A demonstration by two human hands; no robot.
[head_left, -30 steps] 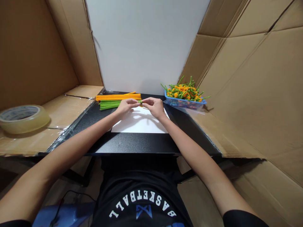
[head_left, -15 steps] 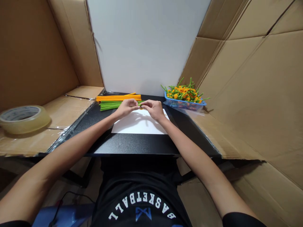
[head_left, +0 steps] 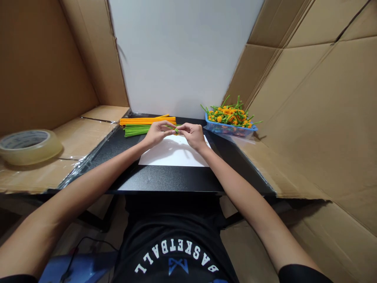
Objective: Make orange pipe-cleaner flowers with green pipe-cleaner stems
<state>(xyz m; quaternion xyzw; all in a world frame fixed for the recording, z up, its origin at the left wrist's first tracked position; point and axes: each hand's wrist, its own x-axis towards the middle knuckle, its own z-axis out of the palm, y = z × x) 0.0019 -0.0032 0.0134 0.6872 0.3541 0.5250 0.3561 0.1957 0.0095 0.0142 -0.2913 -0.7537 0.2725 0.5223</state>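
Pinching green chenille-stem piece (head_left: 176,131) w/ fingertips of L hand (head_left: 156,134) & R hand (head_left: 193,136), directly btwn both, above white paper (head_left: 173,157), approx. equally near each, w/ long axis unclear.

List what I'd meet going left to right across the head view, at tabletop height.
Roll of clear tape, left end of the green stems, left hand, small green piece at the fingertips, right hand, blue basket of orange-and-green pieces.
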